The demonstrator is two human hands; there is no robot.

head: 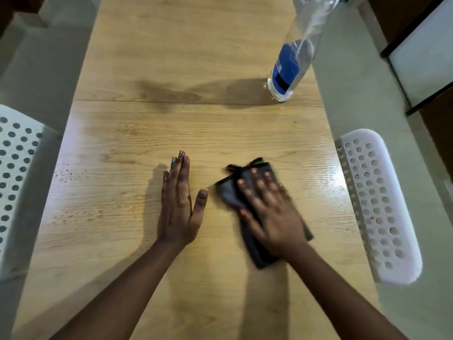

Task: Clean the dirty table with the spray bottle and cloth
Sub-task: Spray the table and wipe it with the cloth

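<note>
I see table (196, 69) running away from me. Left hand (177, 207) flat on near-centre tabletop; right hand (272, 217) just right of it, on cloth (228, 192). Spray bottle (289, 67) stands far right, behind cloth. Chair (377, 204) off right edge, another chair (17, 168) off left.

Lighting: moderate indoor light, warm cast. Glare: pale sheen across the desk (127, 148), strongest at its right edge beside the white perforated chair (377, 204). Shadows: soft, falling left of the left hand (177, 204) and toward the viewer under both forearms; a long dark one runs left from the spray bottle (291, 67). Blur: motion smear on the right hand (269, 212) and the cloth (247, 187); left hand sharp. Distortion: wide-angle, desk edges splay outward, bottle leans. Corners dim.
</note>
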